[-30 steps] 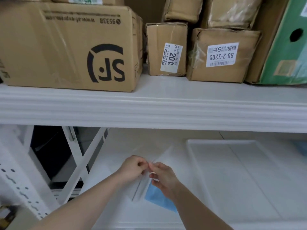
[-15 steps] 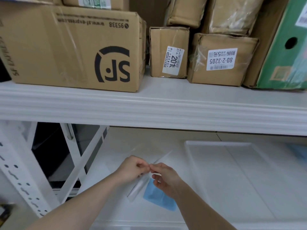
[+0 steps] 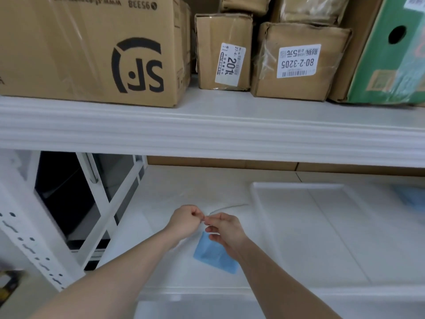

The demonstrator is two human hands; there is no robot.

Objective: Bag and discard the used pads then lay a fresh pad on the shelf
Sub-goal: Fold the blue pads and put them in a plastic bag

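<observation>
Both hands are meeting over the lower shelf (image 3: 174,194). Left hand (image 3: 185,223) is pinching the clear bag (image 3: 226,207) edge, fingers curled tight. Right hand (image 3: 224,229) is pinching the same edge, fingers narrow. Folded blue pad (image 3: 212,255) is lying just below the right hand, left of the white tray (image 3: 299,185). Cardboard boxes (image 3: 92,49) are sitting on the upper shelf.

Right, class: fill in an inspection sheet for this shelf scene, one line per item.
Surface: white lower shelf, tray at right.
Job's things: clear bag with folded blue pad inside or beneath; cannot tell which.
Clutter: cardboard boxes and green box on upper shelf.
Fingers: left hand and right hand pinch the bag.
Cables: nothing seen.
Surroundings: white rack frame at left.
</observation>
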